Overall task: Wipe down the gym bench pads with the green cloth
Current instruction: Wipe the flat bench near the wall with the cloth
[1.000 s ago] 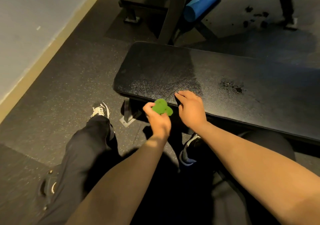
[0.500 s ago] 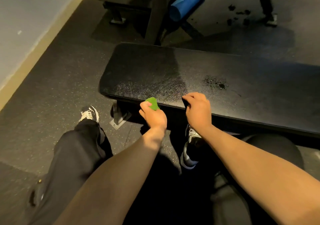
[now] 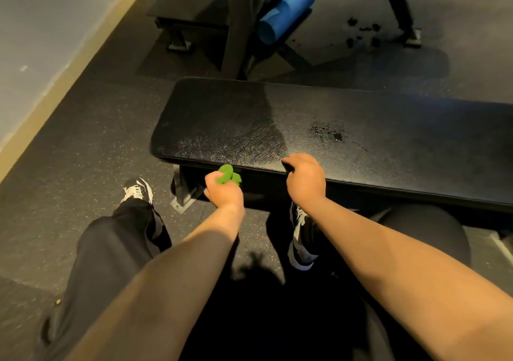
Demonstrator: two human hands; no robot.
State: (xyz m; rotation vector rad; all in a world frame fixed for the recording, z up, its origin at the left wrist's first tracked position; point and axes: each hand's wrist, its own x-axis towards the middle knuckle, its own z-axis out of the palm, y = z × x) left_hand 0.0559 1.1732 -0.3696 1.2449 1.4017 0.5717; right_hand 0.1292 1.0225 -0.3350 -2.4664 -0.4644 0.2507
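Observation:
A long black bench pad [image 3: 388, 127] lies across the view, with a patch of dark specks [image 3: 327, 132] near its middle. My left hand [image 3: 223, 191] grips a bunched green cloth [image 3: 228, 175] just below the pad's near edge, in front of the bench's side. My right hand [image 3: 304, 178] holds the near edge of the pad with its fingers curled over the rim. The left part of the pad looks glossy.
A steel bench foot [image 3: 184, 196] stands under the pad's left end. Behind the bench are a black machine frame [image 3: 236, 21] with a blue foam roller [image 3: 286, 13] and dark crumbs on the floor [image 3: 361, 32]. A wall [image 3: 41, 27] runs along the left. My legs and shoes are below.
My left hand with the cloth dropped slightly from the pad's top edge to just below it. My right hand stayed on the near edge.

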